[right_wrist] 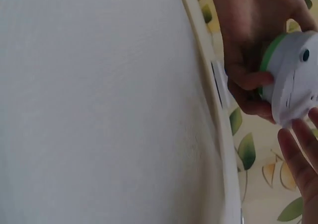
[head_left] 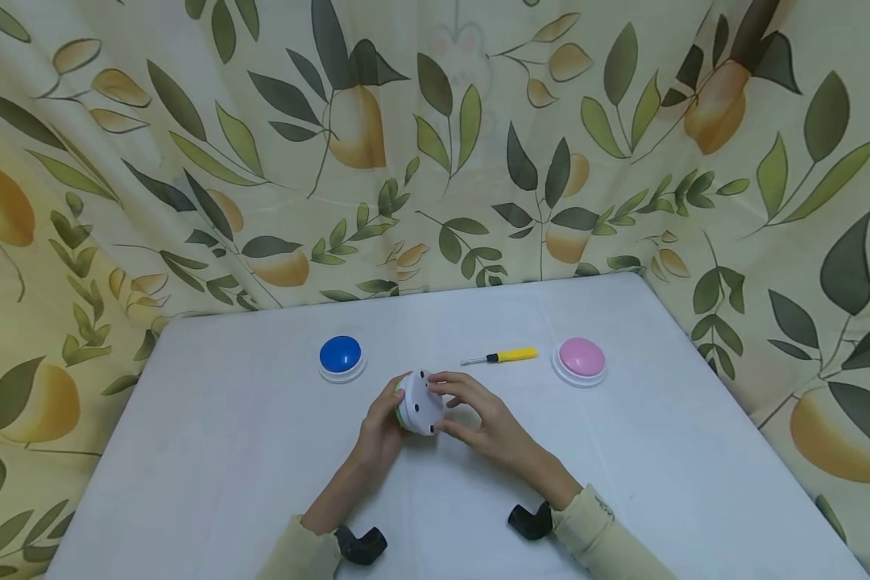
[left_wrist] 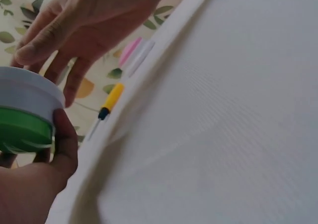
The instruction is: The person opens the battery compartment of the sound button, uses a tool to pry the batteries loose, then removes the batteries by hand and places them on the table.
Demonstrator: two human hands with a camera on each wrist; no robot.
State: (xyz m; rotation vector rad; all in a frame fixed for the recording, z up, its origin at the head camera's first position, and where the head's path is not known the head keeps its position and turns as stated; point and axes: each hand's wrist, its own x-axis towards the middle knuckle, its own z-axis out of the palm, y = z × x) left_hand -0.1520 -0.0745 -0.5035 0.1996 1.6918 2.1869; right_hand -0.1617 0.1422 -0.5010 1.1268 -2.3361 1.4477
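My left hand (head_left: 379,441) grips a round push button (head_left: 424,409) with a green top and a white base, held above the table and turned on its side. Its white underside, with small dark spots near the rim, faces my right hand (head_left: 499,428). The right hand's fingers are spread and loosely bent at that underside, fingertips at or close to its edge. In the left wrist view, the green cap (left_wrist: 25,128) sits within the left fingers. The right wrist view shows the underside (right_wrist: 303,80) partly cut off by the frame.
A blue push button (head_left: 341,354) stands at the back left of the white table (head_left: 210,451), a pink one (head_left: 582,358) at the back right. Between them lies a yellow-handled screwdriver (head_left: 513,354). Behind the table hangs a leaf-and-fruit patterned curtain (head_left: 464,201).
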